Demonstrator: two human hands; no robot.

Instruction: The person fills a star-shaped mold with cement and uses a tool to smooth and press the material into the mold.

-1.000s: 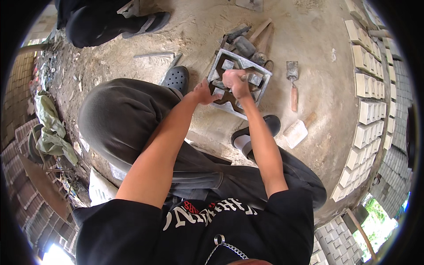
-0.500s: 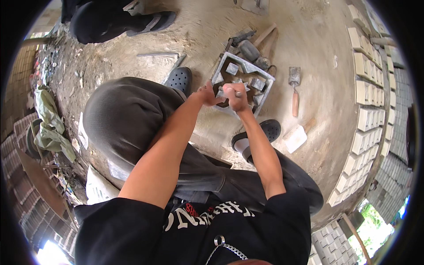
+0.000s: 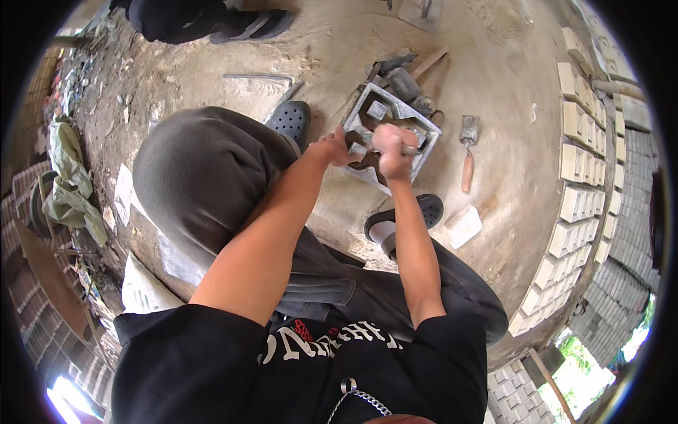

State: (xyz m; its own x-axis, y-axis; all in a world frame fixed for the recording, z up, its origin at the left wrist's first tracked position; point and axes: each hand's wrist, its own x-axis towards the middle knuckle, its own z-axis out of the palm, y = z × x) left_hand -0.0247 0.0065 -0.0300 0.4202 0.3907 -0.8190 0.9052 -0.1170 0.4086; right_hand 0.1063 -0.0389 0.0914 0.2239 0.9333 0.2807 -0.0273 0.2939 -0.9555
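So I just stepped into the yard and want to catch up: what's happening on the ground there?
A person crouches over a square grey mould lying on the dirt floor. The left hand rests on its near edge, while the right hand is closed over the mould, possibly around a small tool; I can't tell which. A trowel lies just right of the mould, hammers behind it, and rows of pale blocks line the right side.

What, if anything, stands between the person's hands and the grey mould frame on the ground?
Nothing visible does. The left hand and right hand are both already at the grey mould frame, over its near side. The trowel lies apart to its right.
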